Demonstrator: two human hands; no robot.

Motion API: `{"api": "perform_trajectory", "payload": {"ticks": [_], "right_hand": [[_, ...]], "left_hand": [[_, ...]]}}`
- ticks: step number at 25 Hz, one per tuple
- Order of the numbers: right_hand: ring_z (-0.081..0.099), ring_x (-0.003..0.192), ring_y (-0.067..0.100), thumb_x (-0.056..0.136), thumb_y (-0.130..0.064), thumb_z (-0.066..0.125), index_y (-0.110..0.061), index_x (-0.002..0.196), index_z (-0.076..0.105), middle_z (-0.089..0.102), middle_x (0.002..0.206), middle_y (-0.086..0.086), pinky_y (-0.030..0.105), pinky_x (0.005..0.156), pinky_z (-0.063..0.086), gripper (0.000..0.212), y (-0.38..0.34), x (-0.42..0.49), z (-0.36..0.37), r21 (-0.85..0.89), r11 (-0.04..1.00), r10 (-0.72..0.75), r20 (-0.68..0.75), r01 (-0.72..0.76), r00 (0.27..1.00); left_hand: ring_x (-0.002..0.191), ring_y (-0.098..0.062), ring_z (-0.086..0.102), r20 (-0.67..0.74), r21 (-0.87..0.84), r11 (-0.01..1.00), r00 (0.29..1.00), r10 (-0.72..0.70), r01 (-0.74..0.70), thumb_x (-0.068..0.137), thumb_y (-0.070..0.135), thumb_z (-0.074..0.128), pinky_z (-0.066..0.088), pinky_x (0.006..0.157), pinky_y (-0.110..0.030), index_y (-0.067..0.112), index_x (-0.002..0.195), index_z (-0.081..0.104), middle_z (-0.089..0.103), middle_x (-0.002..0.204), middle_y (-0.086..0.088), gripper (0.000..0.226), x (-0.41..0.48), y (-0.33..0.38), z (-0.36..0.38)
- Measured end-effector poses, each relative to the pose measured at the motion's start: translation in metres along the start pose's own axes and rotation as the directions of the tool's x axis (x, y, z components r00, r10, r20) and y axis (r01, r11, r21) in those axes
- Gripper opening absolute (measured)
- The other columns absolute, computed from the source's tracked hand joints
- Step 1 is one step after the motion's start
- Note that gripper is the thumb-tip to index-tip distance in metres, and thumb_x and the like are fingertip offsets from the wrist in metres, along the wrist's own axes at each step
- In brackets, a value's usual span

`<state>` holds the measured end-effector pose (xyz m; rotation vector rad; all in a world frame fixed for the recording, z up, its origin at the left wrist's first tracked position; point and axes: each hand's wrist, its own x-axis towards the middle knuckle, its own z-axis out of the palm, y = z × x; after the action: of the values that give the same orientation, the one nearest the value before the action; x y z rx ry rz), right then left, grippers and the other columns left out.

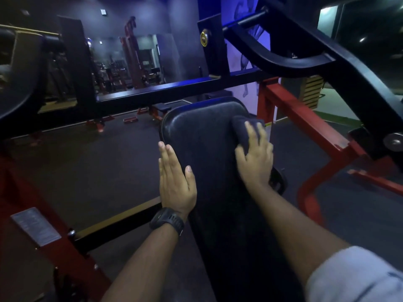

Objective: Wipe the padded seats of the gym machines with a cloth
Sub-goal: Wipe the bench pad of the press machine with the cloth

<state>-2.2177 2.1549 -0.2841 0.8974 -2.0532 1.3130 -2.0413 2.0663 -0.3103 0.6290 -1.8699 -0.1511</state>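
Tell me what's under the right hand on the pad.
A dark cloth lies under the right hand, pressed flat on the black padded seat. The cloth's near part and the pad beneath it are covered.

Both forearms reach forward from the near edge, bare to the wrist. Left hand (175, 182) flat, fingers straight and together, thumb spread to the right, palm down; a dark watch (166, 221) on its wrist. Right hand (255, 155) farther and to the right, palm down, fingers slightly splayed, pressing flat. A pale sleeve (357, 277) shows on the right upper arm, near right.
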Motion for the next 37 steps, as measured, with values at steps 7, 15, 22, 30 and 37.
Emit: {"api": "perform_trajectory", "payload": {"ticks": [7,15,22,30,37], "right_hand": [[0.055,0.112,0.035,0.082,-0.032,0.059,-0.035,0.145,0.044,0.041,0.156,0.006,0.049,0.091,0.048,0.065,0.016,-0.049,0.001,-0.039,0.941,-0.335,0.046,0.337,0.941],[0.052,0.115,0.034,0.082,-0.033,0.06,-0.036,0.146,0.044,0.038,0.158,0.002,0.05,0.092,0.048,0.065,0.015,-0.081,0.001,-0.035,0.938,-0.343,0.045,0.345,0.938],[0.054,0.115,0.036,0.084,-0.032,0.059,-0.036,0.145,0.045,0.038,0.157,0.003,0.05,0.092,0.049,0.063,0.026,-0.102,-0.005,-0.044,0.87,-0.486,0.089,0.491,0.869],[0.056,0.113,0.035,0.081,-0.032,0.057,-0.037,0.143,0.048,0.045,0.154,0.001,0.051,0.092,0.049,0.063,-0.018,-0.038,0.003,0.007,0.921,-0.389,0.013,0.389,0.921],[0.054,0.116,0.035,0.083,-0.033,0.059,-0.039,0.142,0.049,0.047,0.152,0.0,0.053,0.093,0.047,0.061,-0.048,0.002,0.008,0.033,0.859,-0.512,0.027,0.512,0.858]], "left_hand": [[0.158,-0.025,0.003,-0.007,0.009,1.0,1.0,0.012,-0.012,0.103,0.022,0.033,0.006,0.128,-0.037,-0.006,0.158,0.006,0.001,0.168,-0.021,0.067,0.0,0.0,0.0],[0.158,-0.025,0.003,-0.013,0.028,0.999,1.0,0.018,-0.018,0.103,0.021,0.032,0.005,0.128,-0.036,-0.006,0.158,0.006,0.0,0.168,-0.02,0.066,-0.001,0.001,0.0],[0.157,-0.025,0.004,-0.017,0.006,1.0,1.0,0.021,-0.02,0.103,0.02,0.033,0.007,0.128,-0.037,-0.007,0.157,0.008,0.002,0.167,-0.021,0.066,-0.001,0.0,0.0],[0.157,-0.025,0.003,-0.029,0.018,0.999,0.999,0.034,-0.034,0.102,0.018,0.034,0.006,0.128,-0.036,-0.006,0.157,0.007,0.001,0.167,-0.017,0.066,-0.002,-0.003,0.001],[0.157,-0.026,0.006,-0.035,0.009,0.999,0.999,0.035,-0.034,0.103,0.021,0.033,0.009,0.128,-0.038,-0.006,0.157,0.009,0.003,0.168,-0.018,0.065,-0.001,-0.003,0.002]]}}
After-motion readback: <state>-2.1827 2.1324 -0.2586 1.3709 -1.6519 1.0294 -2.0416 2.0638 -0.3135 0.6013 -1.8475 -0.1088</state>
